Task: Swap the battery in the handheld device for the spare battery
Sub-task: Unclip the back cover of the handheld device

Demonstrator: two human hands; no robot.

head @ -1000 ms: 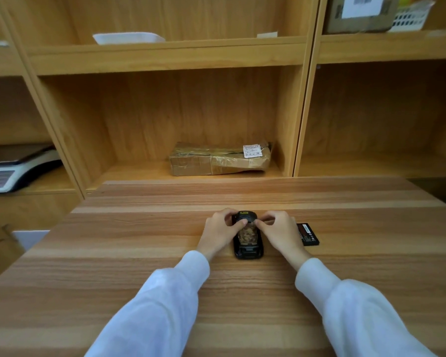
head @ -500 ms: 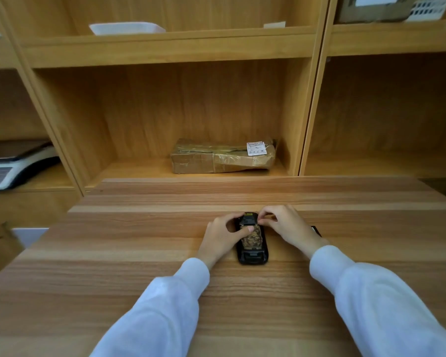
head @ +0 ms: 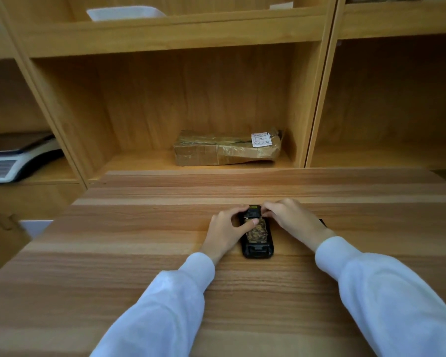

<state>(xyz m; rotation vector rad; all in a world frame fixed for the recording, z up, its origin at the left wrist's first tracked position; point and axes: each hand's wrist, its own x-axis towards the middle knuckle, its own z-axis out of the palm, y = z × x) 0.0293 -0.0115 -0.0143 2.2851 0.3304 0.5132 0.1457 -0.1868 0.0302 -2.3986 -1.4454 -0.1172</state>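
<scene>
Handheld device (head: 257, 237) lies flat on the wooden table (head: 113, 253), long axis running away from the person, w/ a camo-patterned panel showing on its upper face and a black end cap toward the person. Both hands are on the far half of the device. Left hand (head: 227, 231) sits on the device's left side, fingers curled round the far-left corner, thumb laid across the top edge of the camo panel and pressing there; so it's closed round the device, not spread. Right hand (head: 291, 219) comes in from the device's right, fingers bunched together at the far end near a small yellow mark, fingertips pinching or pressing the top of the device; can't tell exactly what they grip, since the knuckles hide the contact. Spare battery (head: 323, 222) is just right of the device, flat on the table, nearly all hidden behind the right wrist, only a dark corner peeking out, apart from both hands as far as can be seen. White sleeves (head: 386, 300) cover both forearms up to the wrists. Beyond the device, past the table's far edge, a wooden shelf unit (head: 165, 39): a taped brown parcel (head: 225, 148) w/ a white label in the middle bay, straight ahead of the device; a scale (head: 16, 157) in the bay far left; a white tray (head: 125, 13) on the shelf above, up and left of the device.
</scene>
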